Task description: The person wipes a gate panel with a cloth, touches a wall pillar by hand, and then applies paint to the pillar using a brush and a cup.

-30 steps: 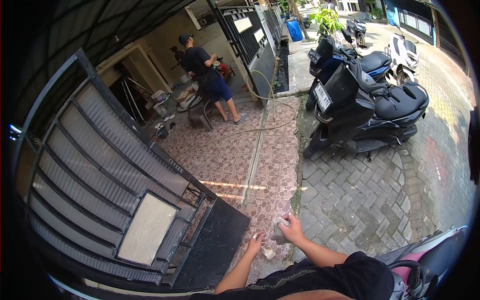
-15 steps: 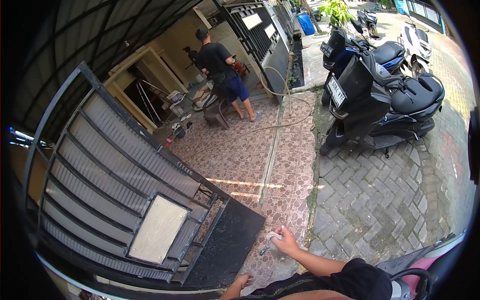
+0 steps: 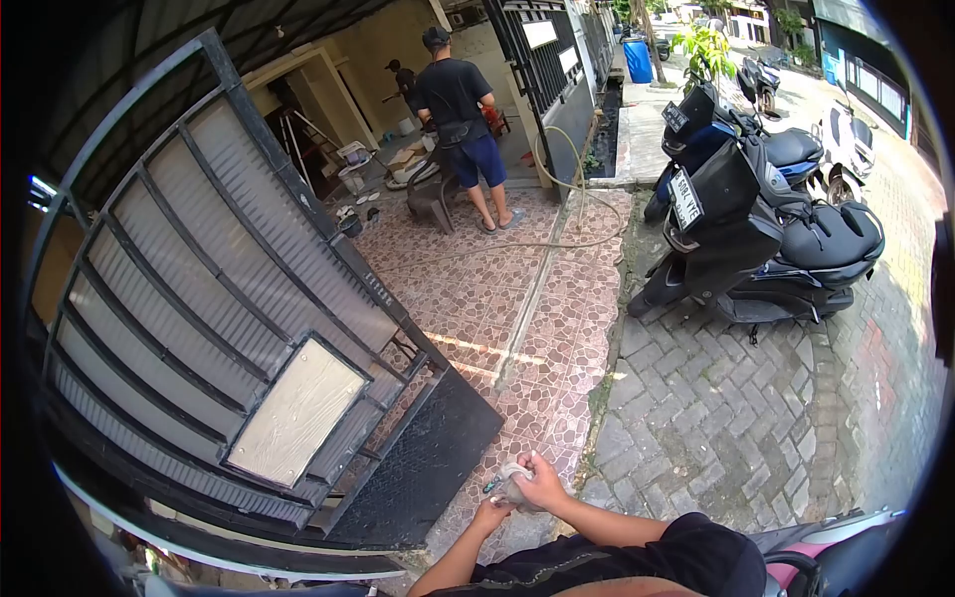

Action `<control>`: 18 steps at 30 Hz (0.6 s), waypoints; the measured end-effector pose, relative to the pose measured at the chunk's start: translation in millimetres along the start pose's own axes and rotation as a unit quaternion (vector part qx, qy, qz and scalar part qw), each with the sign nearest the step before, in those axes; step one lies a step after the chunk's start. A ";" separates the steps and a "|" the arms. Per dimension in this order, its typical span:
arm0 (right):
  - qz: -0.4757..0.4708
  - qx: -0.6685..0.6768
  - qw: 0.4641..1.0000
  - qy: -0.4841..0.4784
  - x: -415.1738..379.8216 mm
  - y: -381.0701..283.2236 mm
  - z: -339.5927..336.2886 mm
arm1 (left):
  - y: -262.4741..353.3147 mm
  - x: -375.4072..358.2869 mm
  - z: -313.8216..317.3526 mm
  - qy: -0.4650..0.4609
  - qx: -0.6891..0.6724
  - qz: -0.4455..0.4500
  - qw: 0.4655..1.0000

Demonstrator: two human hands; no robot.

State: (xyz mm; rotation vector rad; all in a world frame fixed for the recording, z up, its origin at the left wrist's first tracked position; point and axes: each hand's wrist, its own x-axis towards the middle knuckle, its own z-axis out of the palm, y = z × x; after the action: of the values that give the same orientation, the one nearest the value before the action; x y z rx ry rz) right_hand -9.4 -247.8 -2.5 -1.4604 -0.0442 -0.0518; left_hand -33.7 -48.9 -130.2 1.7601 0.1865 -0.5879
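A small greyish crumpled bundle, like a cloth or bag [image 3: 514, 480], is held low in front of my body, above the edge of the patterned tiles. My right hand [image 3: 540, 485] is closed on its right side. My left hand [image 3: 491, 512] is at its lower left, with its fingers partly hidden beneath it. A small dark and teal item [image 3: 491, 485] shows at the left edge of the bundle. What the bundle contains cannot be made out.
A black metal gate [image 3: 428, 448] stands open at left. Parked motorbikes [image 3: 736, 239] stand at right on grey paving. A person in dark clothes [image 3: 460, 109] stands on the tiles near a brown chair [image 3: 430, 206]; another person [image 3: 402, 88] is behind. A hose [image 3: 587, 239] crosses the floor.
My left hand has come up from lower left to the bundle in my right hand. The view has shifted, and the bundle appears slightly further left.
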 end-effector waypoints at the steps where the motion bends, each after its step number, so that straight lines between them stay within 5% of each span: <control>1: 0.006 0.004 1.000 -0.020 -3.2 -2.6 4.2 | -2.8 -2.7 -2.4 0.020 0.014 0.002 1.000; 9: -0.012 -0.030 0.985 -0.170 -9.8 -8.7 45.0 | 18.2 -57.1 -14.0 0.173 -0.202 -0.003 0.964; 11: -0.012 -0.047 0.976 -0.212 -10.8 -11.1 58.1 | 14.7 -73.1 -19.9 0.231 -0.356 0.046 0.904; 17: 0.003 -0.011 0.964 -0.265 -10.5 0.9 126.5 | 15.2 -121.8 -84.9 0.219 -0.180 -0.027 0.959; 18: 0.008 -0.015 0.959 -0.281 -12.6 -2.4 135.8 | -5.5 -124.5 -92.4 0.207 -0.176 0.033 0.962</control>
State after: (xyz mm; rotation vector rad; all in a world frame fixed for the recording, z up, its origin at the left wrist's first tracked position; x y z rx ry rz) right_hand -21.9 -113.0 14.1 -1.4651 -0.4977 0.3798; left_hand -116.3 62.2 -60.3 1.5139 0.4914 -0.1171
